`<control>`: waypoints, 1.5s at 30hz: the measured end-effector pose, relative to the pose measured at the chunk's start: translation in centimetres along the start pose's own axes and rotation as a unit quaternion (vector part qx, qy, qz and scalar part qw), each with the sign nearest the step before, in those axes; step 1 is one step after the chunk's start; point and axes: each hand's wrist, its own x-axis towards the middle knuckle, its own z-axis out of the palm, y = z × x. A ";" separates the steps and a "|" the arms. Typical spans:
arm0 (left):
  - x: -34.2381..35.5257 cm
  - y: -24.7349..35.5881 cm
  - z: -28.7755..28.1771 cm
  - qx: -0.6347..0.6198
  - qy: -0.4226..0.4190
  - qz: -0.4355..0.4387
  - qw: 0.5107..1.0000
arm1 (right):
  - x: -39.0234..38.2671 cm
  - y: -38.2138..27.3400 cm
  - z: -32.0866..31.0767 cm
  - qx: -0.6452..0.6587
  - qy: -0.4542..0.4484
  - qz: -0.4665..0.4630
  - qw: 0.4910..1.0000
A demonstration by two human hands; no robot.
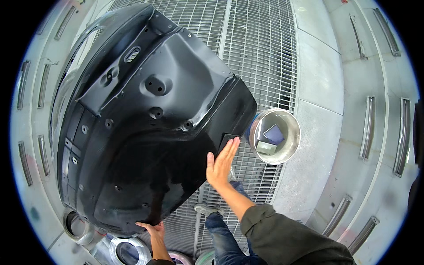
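A large glossy black car body panel [176, 159], with holes and moulded recesses, is raised above a floor grating. My left hand [154, 230] grips its near lower edge, the fingers partly hidden by the panel. My right hand [222, 164] lies flat with outstretched fingers at the panel's right edge. Beneath those fingertips a dark square sheet [227, 140], possibly sandpaper, rests against the black surface. Just right of this hand stands a metal bucket [293, 148] holding a blue-purple pad [274, 134] and a grey-green block [266, 148].
Metal grating [260, 53] covers the floor under the panel, bordered on the right by pale floor plates [320, 132]. Near my left hand sit a white ring-shaped item [115, 251] and a roll [73, 236]. My shoe [206, 209] stands on the grating.
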 end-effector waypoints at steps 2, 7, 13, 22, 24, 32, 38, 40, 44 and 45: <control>0.2 0.0 -1.3 -0.008 -0.003 -0.012 1.000 | 2.2 0.8 -1.0 -0.016 -0.005 -0.045 0.999; -2.7 -1.7 2.1 -0.059 -0.043 0.020 0.997 | 16.0 4.4 -3.2 -0.154 -0.020 -0.102 0.983; -5.4 -2.2 4.1 -0.048 0.001 0.035 0.998 | 9.7 0.0 -1.4 -0.146 -0.059 -0.218 0.963; -5.8 -4.3 4.9 -0.072 0.006 0.062 0.995 | 2.4 -7.5 1.9 -0.205 -0.277 -0.517 0.784; -6.3 -4.1 5.2 -0.059 -0.008 0.077 0.995 | 2.5 -9.6 2.6 -0.203 -0.273 -0.533 0.775; -5.3 -3.9 1.2 -0.129 -0.176 0.001 0.976 | -4.4 -21.9 10.4 -0.234 -0.411 -0.716 0.514; 1.4 1.6 -9.9 -0.194 -0.155 0.045 0.968 | -14.7 -29.6 17.2 -0.238 -0.441 -0.754 0.424; 3.2 4.3 -13.8 -0.216 -0.122 0.068 0.966 | -18.6 -32.0 19.6 -0.234 -0.437 -0.768 0.405; 8.1 7.1 -20.0 -0.223 -0.115 0.078 0.965 | -27.4 -36.0 23.8 -0.217 -0.465 -0.799 0.313; 9.0 7.5 -21.2 -0.234 -0.110 0.080 0.963 | -29.9 -36.9 25.0 -0.222 -0.468 -0.800 0.304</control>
